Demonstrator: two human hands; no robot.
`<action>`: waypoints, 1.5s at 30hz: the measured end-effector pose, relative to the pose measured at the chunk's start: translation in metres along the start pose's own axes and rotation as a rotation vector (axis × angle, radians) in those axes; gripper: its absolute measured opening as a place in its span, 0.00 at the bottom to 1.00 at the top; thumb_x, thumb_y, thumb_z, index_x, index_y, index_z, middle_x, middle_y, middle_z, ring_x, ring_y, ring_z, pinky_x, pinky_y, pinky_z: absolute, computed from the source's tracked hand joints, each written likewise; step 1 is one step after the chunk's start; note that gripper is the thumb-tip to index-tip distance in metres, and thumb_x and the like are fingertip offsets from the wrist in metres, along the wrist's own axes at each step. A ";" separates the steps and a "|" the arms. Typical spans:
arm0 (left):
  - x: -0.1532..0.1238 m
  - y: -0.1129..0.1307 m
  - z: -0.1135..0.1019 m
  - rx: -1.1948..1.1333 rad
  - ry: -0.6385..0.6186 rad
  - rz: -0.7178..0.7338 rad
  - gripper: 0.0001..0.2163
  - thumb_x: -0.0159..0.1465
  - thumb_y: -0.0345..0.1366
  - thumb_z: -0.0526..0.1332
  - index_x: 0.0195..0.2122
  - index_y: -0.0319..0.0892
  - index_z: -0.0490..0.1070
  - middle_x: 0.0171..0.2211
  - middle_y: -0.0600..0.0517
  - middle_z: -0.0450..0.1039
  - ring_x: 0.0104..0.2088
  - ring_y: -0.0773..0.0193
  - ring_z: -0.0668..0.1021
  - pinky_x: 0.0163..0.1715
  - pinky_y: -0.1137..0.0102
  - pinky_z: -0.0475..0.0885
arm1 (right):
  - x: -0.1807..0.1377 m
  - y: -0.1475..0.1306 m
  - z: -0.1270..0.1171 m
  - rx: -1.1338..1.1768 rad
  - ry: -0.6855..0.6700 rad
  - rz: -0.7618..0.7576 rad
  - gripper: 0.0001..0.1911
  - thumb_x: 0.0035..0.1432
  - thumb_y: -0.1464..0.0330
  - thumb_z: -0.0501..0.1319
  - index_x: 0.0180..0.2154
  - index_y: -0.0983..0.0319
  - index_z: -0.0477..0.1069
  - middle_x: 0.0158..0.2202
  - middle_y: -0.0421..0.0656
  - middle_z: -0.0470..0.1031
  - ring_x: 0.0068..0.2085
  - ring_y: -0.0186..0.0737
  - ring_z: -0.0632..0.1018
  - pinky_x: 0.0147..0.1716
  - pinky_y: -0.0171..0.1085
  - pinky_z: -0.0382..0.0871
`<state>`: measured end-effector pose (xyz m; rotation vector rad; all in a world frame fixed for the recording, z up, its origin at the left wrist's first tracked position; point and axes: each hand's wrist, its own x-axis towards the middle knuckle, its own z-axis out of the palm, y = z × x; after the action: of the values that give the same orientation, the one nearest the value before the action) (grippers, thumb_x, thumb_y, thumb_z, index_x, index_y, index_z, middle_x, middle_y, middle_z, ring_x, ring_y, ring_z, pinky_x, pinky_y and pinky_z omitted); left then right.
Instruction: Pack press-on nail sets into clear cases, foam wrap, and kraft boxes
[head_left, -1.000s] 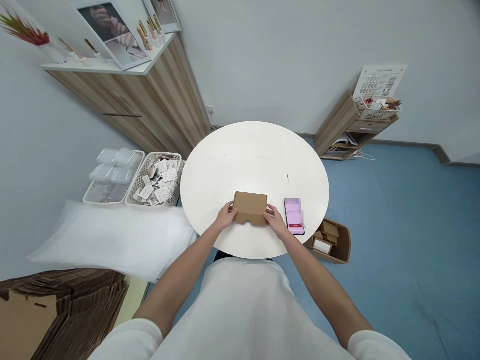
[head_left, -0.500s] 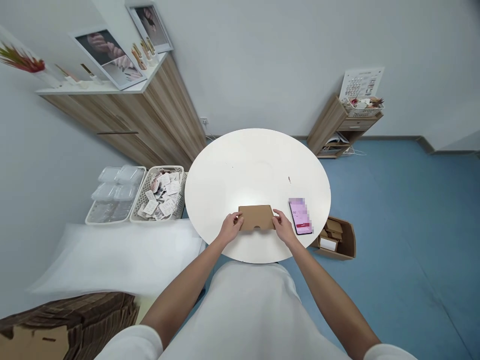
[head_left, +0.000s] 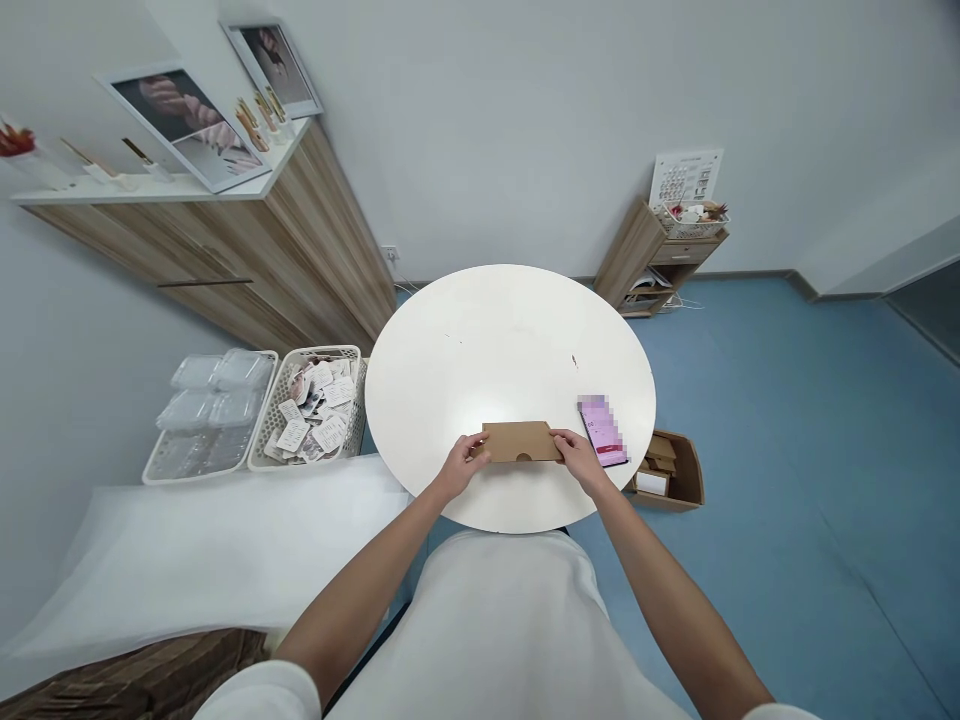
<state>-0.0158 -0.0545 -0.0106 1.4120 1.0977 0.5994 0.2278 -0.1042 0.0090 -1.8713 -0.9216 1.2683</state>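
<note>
A small brown cardboard box point(head_left: 521, 441) with a half-round notch at its near edge is held level over the near part of the round white table point(head_left: 450, 375). My left hand point(head_left: 463, 465) grips its left end between thumb and fingers. At the right end, my right hand point(head_left: 576, 456) is closed on it in the same way. The lid looks closed, and the contents are hidden. Just beyond my right hand lies a phone point(head_left: 602, 432) with a pink screen, partly blurred out.
Left of the table stand a white basket of cards point(head_left: 358, 400) and another of clear plastic cases point(head_left: 244, 375), beside white sheeting point(head_left: 247, 540). An open carton point(head_left: 688, 480) with small boxes sits on the floor at right. A wooden cabinet point(head_left: 330, 230) and a small shelf point(head_left: 626, 250) stand behind.
My view has shifted slightly. The box is tilted less towards me, so its near side looks narrower, and my right hand has closed further over its right end.
</note>
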 end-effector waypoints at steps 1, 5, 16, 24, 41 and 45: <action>-0.002 -0.002 -0.001 -0.015 -0.016 0.040 0.24 0.52 0.43 0.61 0.51 0.47 0.63 0.45 0.47 0.60 0.46 0.59 0.68 0.42 0.66 0.68 | 0.001 -0.001 -0.001 0.051 -0.028 0.013 0.18 0.51 0.61 0.52 0.42 0.58 0.70 0.45 0.43 0.70 0.42 0.40 0.71 0.33 0.35 0.69; -0.005 -0.008 -0.003 0.017 -0.004 0.126 0.27 0.49 0.36 0.65 0.51 0.50 0.61 0.46 0.49 0.58 0.47 0.60 0.67 0.42 0.63 0.70 | 0.000 -0.007 -0.004 0.127 -0.105 0.048 0.19 0.51 0.62 0.51 0.43 0.59 0.70 0.48 0.44 0.68 0.44 0.41 0.70 0.34 0.36 0.69; 0.017 0.004 -0.012 0.150 -0.054 -0.002 0.17 0.50 0.41 0.63 0.41 0.44 0.67 0.37 0.50 0.67 0.34 0.65 0.71 0.36 0.67 0.69 | 0.005 -0.013 -0.017 -0.181 -0.171 -0.187 0.19 0.48 0.66 0.57 0.45 0.57 0.67 0.44 0.43 0.69 0.42 0.38 0.70 0.43 0.39 0.64; 0.015 0.007 -0.007 0.107 -0.043 -0.060 0.23 0.46 0.44 0.66 0.42 0.43 0.67 0.30 0.54 0.64 0.27 0.70 0.68 0.29 0.71 0.67 | 0.021 -0.017 -0.012 -0.307 -0.133 -0.226 0.17 0.54 0.61 0.52 0.44 0.57 0.69 0.41 0.44 0.69 0.43 0.40 0.70 0.43 0.39 0.62; 0.024 0.030 -0.016 0.539 0.065 -0.022 0.18 0.50 0.46 0.60 0.41 0.46 0.68 0.31 0.52 0.62 0.28 0.64 0.67 0.29 0.69 0.65 | 0.024 -0.058 -0.034 -0.514 -0.294 -0.308 0.16 0.55 0.61 0.48 0.37 0.58 0.72 0.27 0.40 0.72 0.28 0.36 0.70 0.29 0.34 0.61; 0.020 0.032 -0.019 0.590 0.120 0.013 0.14 0.56 0.43 0.55 0.41 0.45 0.69 0.35 0.50 0.63 0.32 0.63 0.69 0.32 0.69 0.65 | 0.020 -0.055 -0.029 -0.530 -0.260 -0.358 0.17 0.56 0.62 0.46 0.36 0.58 0.71 0.28 0.40 0.72 0.29 0.36 0.70 0.30 0.34 0.61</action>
<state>-0.0152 -0.0235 0.0180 1.9040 1.4354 0.3835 0.2512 -0.0633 0.0548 -1.8188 -1.7858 1.1284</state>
